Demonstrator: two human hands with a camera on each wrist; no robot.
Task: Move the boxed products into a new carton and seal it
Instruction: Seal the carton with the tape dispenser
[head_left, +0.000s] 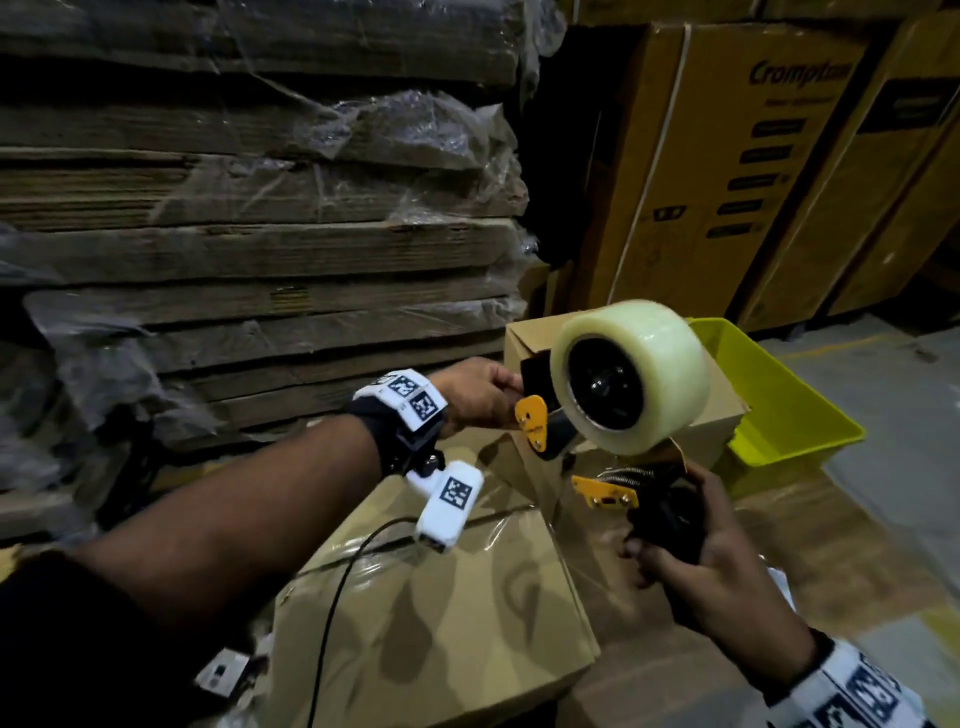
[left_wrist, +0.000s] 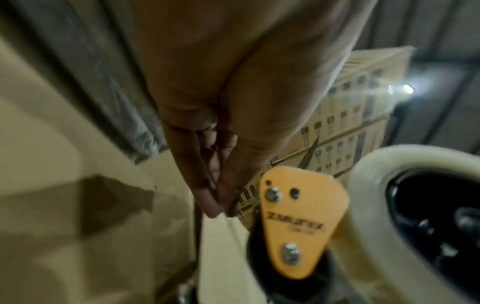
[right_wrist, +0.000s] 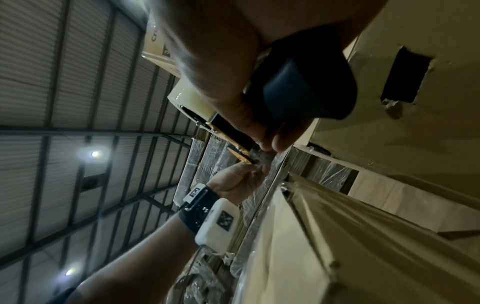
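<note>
A tape dispenser (head_left: 626, 384) with a big roll of clear tape and orange side plates hangs above a brown carton (head_left: 441, 597). My right hand (head_left: 670, 545) grips its black handle (right_wrist: 306, 86). At the dispenser's front end my left hand (head_left: 511, 389) pinches what looks like the loose tape end, its fingertips (left_wrist: 215, 203) pressed together beside the orange plate (left_wrist: 298, 222). Clear tape lies shiny along the carton's closed top seam (head_left: 498, 519). The boxed products are hidden.
A smaller carton (head_left: 524, 338) stands behind the dispenser, with a yellow plastic bin (head_left: 779, 410) to its right. Plastic-wrapped flat cardboard (head_left: 260, 234) is stacked high on the left. Tall printed cartons (head_left: 727, 156) stand at the back right. A black cable (head_left: 337, 597) crosses the carton.
</note>
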